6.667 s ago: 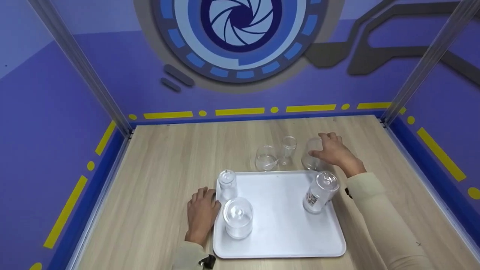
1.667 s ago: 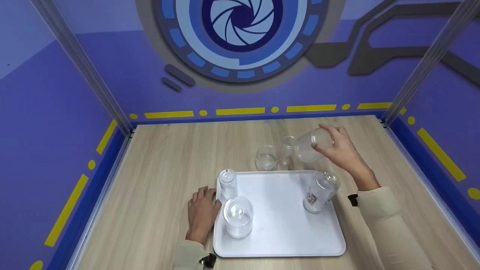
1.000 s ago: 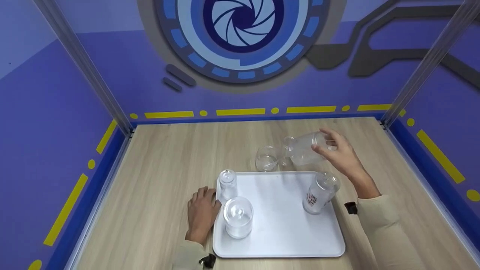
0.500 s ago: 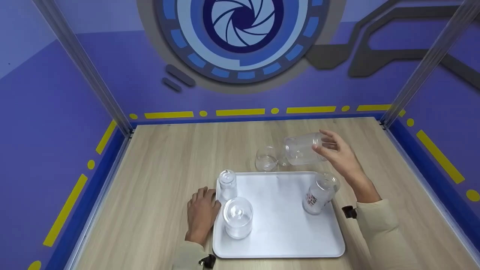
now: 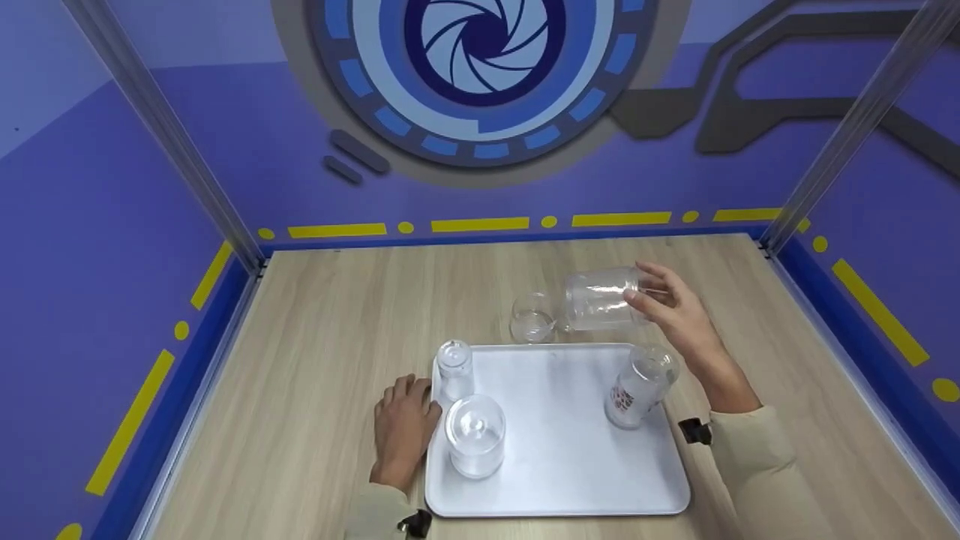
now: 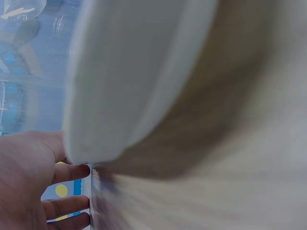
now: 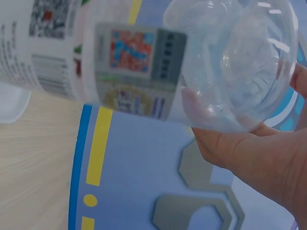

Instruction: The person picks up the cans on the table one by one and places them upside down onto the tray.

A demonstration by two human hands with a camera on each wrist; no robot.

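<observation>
My right hand [image 5: 684, 319] holds a clear glass [image 5: 600, 300] by one end between thumb and fingers. The glass lies sideways in the air behind the tray's far edge, its other end toward the left. In the right wrist view, the thumb and fingers [image 7: 230, 148] curl round the held glass [image 7: 240, 62]. A small clear glass [image 5: 568, 324] is mostly hidden behind it. Beside that stands a round stemless glass [image 5: 533, 322]. My left hand [image 5: 405, 427] rests at the left rim of the white tray [image 5: 562, 480], fingers loosely bent; the left wrist view shows its fingers [image 6: 72, 206] beside the tray edge.
A slim upturned glass [image 5: 456, 371] and a wider upturned glass [image 5: 476, 439] stand along the tray's left side. At its right stands an upturned glass with a printed pattern [image 5: 634, 390], near my right forearm. Blue walls enclose the wooden table [image 5: 315, 337].
Since the earliest frame my right hand has lifted the glass from behind the tray, tipped it sideways and brought it left, over the small glass. The left hand has stayed put.
</observation>
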